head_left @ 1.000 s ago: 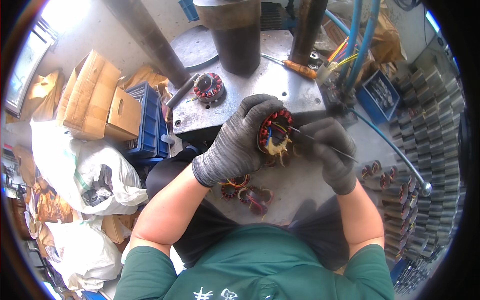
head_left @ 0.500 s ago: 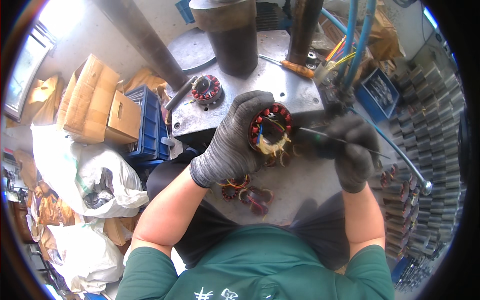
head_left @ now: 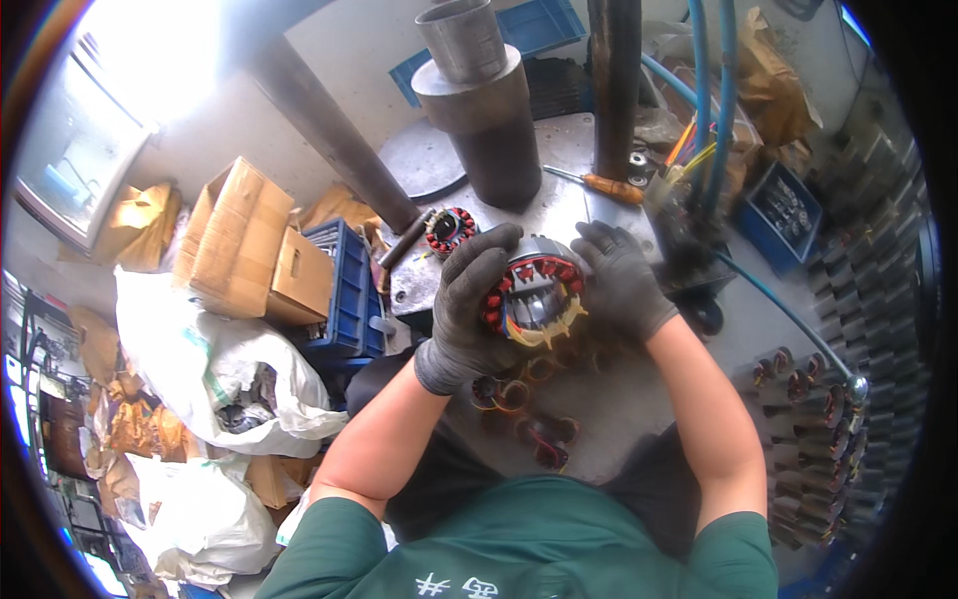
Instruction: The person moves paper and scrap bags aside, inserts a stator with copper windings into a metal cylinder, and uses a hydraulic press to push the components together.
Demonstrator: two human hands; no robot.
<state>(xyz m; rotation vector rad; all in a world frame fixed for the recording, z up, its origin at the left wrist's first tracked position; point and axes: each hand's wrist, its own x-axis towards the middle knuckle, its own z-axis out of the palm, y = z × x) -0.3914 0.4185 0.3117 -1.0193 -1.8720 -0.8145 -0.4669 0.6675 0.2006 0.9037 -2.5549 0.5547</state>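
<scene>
My left hand (head_left: 469, 309), in a dark grey glove, is closed round the left side of a motor stator (head_left: 534, 268). A ring of red windings shows on the stator, with pale yellow wires bunched at its lower edge and grey metal visible through and behind it. My right hand (head_left: 624, 280), gloved too, is just right of the stator with its fingers stretched out over the metal plate's front edge; whether it touches the stator I cannot tell. On the press plate (head_left: 571, 140) beyond, another red-wound stator (head_left: 451, 232) stands next to a short metal bar (head_left: 407, 238).
A thick press ram (head_left: 489, 130) rises between steel columns. A wooden-handled screwdriver (head_left: 611, 188) lies on the plate. Left are cardboard boxes (head_left: 235, 240), a blue crate (head_left: 349, 290) and white sacks (head_left: 200, 369). Stacked metal cylinders (head_left: 868, 270) line the right; stators (head_left: 544, 434) lie below my hands.
My right hand has moved left toward the stator, and the thin rod it held is no longer in it. The stator has tipped in my left hand. The view has shifted.
</scene>
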